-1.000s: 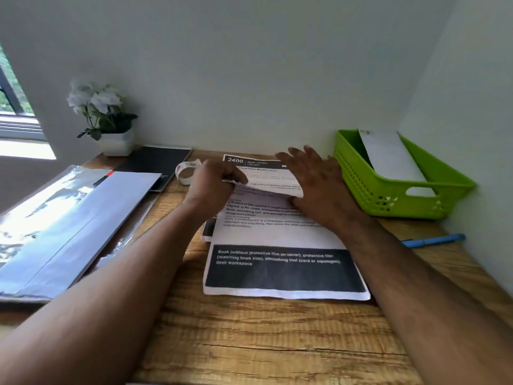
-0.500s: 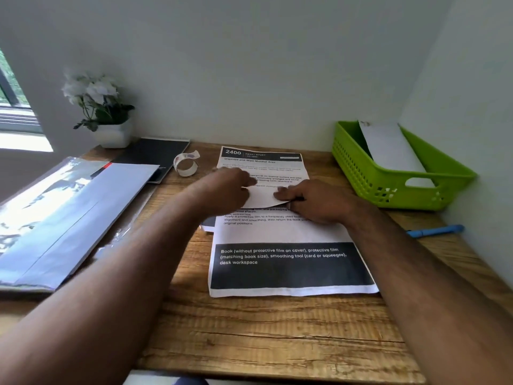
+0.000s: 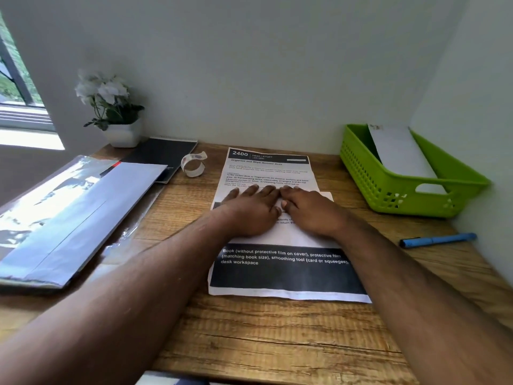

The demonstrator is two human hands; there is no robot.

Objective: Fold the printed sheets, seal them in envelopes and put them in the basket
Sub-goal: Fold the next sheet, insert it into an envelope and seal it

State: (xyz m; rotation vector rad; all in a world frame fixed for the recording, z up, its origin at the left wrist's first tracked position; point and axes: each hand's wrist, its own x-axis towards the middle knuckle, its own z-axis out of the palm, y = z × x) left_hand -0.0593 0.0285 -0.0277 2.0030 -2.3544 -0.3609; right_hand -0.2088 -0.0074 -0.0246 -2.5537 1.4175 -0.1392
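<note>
A printed sheet [image 3: 283, 273] with a black band lies in the middle of the wooden desk, its far part folded toward me. My left hand [image 3: 249, 209] and my right hand [image 3: 311, 211] lie flat side by side on the fold, fingers straight, pressing it down. Beneath it another printed sheet [image 3: 269, 168] headed "2400" shows at the back. A green basket [image 3: 388, 195] stands at the right with a white envelope [image 3: 399, 151] leaning inside it. A stack of envelopes [image 3: 72, 215] in clear wrapping lies at the left.
A roll of tape [image 3: 193, 164] and a black notebook [image 3: 161, 155] lie behind the envelopes. A white pot of flowers [image 3: 116, 115] stands in the back left corner. A blue pen [image 3: 438, 240] lies at the right. Walls close the back and right.
The far edge of the top sheet, lifted a second ago, has come down toward me. Both hands went from pinching it to lying flat on the fold.
</note>
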